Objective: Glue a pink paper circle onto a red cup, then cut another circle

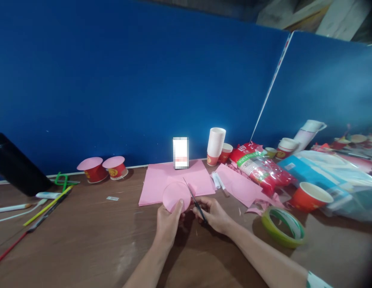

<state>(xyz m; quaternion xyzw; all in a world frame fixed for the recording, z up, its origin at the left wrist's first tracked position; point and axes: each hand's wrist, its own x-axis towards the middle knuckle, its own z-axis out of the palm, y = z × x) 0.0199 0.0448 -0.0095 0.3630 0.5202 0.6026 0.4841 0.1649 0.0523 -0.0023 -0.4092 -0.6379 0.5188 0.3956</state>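
A round pink paper disc is pinched in my left hand, thumb on top near its lower edge. My right hand grips a pair of scissors with dark handles. The blades point up and to the left, close beside the right edge of the disc; whether they touch it I cannot tell. Behind both hands lies a stack of pink paper sheets on the brown table. My fingers partly hide the scissor handles.
Two red paper cups topped with pink discs stand at the left, near pens and a black bottle. Stacked paper cups, a red package, pink scraps, an orange cup and a tape roll lie right.
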